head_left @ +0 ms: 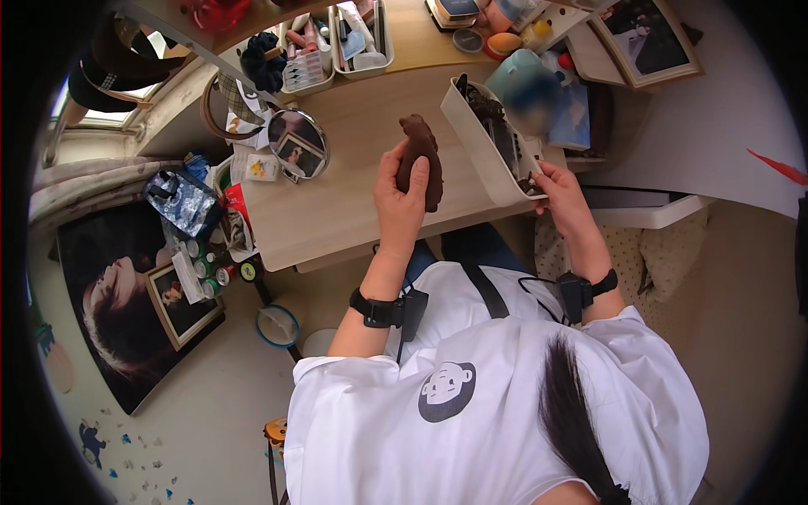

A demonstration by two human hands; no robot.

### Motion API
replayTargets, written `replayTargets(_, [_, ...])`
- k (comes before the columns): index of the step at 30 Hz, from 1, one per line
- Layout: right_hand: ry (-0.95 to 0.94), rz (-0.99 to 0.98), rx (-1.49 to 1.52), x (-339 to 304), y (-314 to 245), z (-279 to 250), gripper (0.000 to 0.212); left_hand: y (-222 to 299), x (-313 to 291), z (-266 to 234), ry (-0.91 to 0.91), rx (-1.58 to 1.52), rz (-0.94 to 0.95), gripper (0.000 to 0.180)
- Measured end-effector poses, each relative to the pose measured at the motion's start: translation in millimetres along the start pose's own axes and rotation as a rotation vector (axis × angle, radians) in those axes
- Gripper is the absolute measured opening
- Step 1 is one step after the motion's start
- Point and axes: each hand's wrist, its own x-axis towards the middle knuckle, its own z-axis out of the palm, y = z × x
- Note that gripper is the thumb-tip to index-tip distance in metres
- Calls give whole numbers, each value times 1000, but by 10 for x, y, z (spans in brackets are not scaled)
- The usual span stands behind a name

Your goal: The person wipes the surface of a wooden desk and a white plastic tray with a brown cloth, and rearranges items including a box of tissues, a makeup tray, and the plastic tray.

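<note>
White plastic bin (475, 148): the right hand (562, 192) pinches its near end, thumb and fingers closed on the rim. A steady, level hold should keep its dark items (484, 105) from sliding out. The left hand (397, 197) is curled round a brown object (423, 143), kind unclear, left of the right hand, apart from the bin. Farther off stands a round mirror (299, 143).
</note>
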Motion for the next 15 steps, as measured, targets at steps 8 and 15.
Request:
replayTargets(8, [25, -78, 42, -210, -285, 175, 29, 487, -207, 360, -216, 407, 634, 40])
replayTargets(15, [-30, -138, -97, -448, -448, 81, 29, 546, 275, 382, -69, 350, 569, 38])
